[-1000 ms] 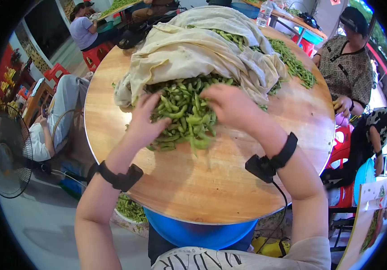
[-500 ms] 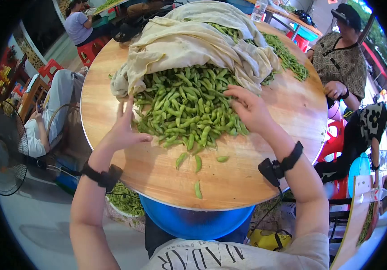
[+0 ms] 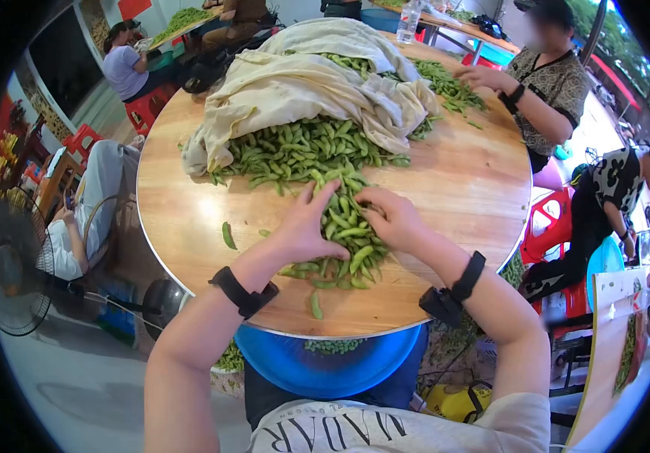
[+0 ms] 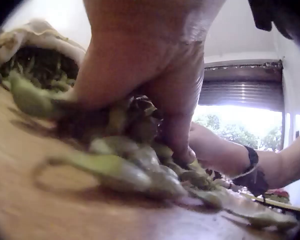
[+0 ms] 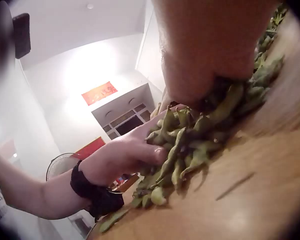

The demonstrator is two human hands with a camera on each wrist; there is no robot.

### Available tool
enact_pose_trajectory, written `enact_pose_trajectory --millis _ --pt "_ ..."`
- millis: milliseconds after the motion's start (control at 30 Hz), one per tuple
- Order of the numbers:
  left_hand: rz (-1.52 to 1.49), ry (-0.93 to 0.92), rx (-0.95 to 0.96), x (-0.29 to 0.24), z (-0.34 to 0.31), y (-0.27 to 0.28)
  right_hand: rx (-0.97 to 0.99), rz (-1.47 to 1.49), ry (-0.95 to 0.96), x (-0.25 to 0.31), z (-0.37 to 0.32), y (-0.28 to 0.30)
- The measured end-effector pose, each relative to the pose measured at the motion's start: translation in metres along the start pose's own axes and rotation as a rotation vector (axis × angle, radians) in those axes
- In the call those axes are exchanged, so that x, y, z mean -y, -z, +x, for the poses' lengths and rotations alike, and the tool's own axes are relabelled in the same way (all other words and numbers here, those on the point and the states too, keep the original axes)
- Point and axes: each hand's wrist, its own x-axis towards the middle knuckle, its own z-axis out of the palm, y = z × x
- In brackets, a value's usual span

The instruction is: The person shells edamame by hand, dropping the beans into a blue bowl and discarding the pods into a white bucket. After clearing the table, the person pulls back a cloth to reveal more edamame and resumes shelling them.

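Note:
Green soybean pods (image 3: 350, 230) lie bunched between my two hands near the table's front side. My left hand (image 3: 304, 230) spreads round the bunch's left edge, its thumb apart from the fingers. On the opposite side my right hand (image 3: 394, 219) rests its bent fingers against the pods. In the left wrist view, pods (image 4: 125, 172) lie under the left palm and between thumb and fingers. The right wrist view shows pods (image 5: 182, 145) between both hands, with the right fingertips hidden. Behind stands a large heap of pods (image 3: 295, 151), partly under a pale cloth (image 3: 287, 90).
The round wooden table (image 3: 461, 219) holds a few stray pods (image 3: 228, 235). A blue basin (image 3: 287, 370) with shelled beans (image 3: 332, 346) sits below its front edge. A person (image 3: 551, 90) reaches over pods at the far right. A fan (image 3: 15, 260) stands left.
My hands have come from the heap toward the table's front, and a bunch of pods has moved with them. The person at the right now reaches onto the table.

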Motion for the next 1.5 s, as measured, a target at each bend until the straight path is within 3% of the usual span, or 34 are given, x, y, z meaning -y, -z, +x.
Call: enact_pose_trajectory --millis 67,167,200,267,333,400,467,600,633,667,700,733,767,800,900,933,1033,1100,1167,1267,1367,1467,1500 --pt "0.028 -0.033 0.104 -0.014 0.000 0.005 0.069 0.026 -0.064 0.001 -0.012 0.017" --pt "0.175 -0.255 0.018 -0.009 0.012 0.051 -0.005 -0.080 -0.018 -0.001 -0.033 0.041" --pt "0.121 -0.367 -0.128 0.015 0.033 0.076 -0.007 -0.083 -0.036 -0.002 -0.040 0.047" --pt "0.175 -0.100 -0.541 0.004 0.033 0.126 -0.075 -0.147 -0.127 0.000 -0.062 0.063" --pt "0.049 -0.011 -0.670 0.068 0.059 0.163 -0.059 -0.236 -0.168 -0.012 -0.086 0.065" --pt "-0.215 0.116 -0.591 0.144 0.087 0.182 -0.066 -0.168 -0.165 -0.020 -0.094 0.067" --pt "-0.324 0.162 -0.549 0.174 0.091 0.175 -0.131 -0.168 -0.171 -0.020 -0.097 0.061" --pt "-0.097 0.004 -0.535 0.091 0.046 0.148 -0.209 -0.163 -0.087 -0.039 -0.107 0.053" --pt "0.018 -0.077 -0.507 0.065 0.021 0.144 -0.164 -0.203 -0.133 -0.032 -0.106 0.058" --pt "0.127 -0.161 -0.486 0.038 -0.005 0.140 -0.171 -0.009 -0.240 -0.025 -0.101 0.058" --pt "-0.095 -0.168 -0.389 0.045 -0.021 0.136 -0.214 -0.181 -0.127 -0.027 -0.100 0.057" --pt "0.062 -0.240 -0.277 0.062 -0.036 0.137 -0.198 -0.152 -0.135 -0.017 -0.094 0.062" --pt "0.109 -0.194 -0.125 0.065 -0.050 0.137 -0.220 -0.143 -0.194 -0.015 -0.095 0.061" --pt "0.099 0.035 -0.175 0.075 -0.064 0.132 -0.212 -0.044 -0.279 -0.012 -0.092 0.059" --pt "0.263 0.413 -0.206 0.097 -0.097 0.135 -0.254 -0.105 -0.184 -0.012 -0.095 0.058" --pt "0.065 0.585 -0.101 0.082 -0.097 0.132 -0.304 -0.101 -0.206 0.000 -0.091 0.057" --pt "0.006 0.497 0.015 0.054 -0.089 0.101 -0.295 0.036 -0.185 0.041 -0.090 0.037" --pt "-0.091 0.239 -0.103 0.079 -0.068 0.071 -0.048 -0.023 0.109 0.078 -0.093 0.012" --pt "-0.181 0.122 -0.159 0.096 -0.043 0.045 0.217 0.044 0.258 0.106 -0.097 -0.025" --pt "-0.436 0.066 -0.147 0.054 -0.021 0.036 0.370 -0.032 0.274 0.103 -0.088 -0.062" --pt "-0.135 0.107 -0.236 0.054 -0.029 0.054 0.042 -0.121 0.227 0.070 -0.078 -0.059" --pt "-0.078 0.311 -0.105 0.025 -0.066 0.070 -0.038 -0.024 0.147 0.075 -0.087 -0.031" --pt "0.002 0.243 -0.148 0.031 -0.073 0.062 -0.055 -0.005 0.123 0.080 -0.089 -0.025"
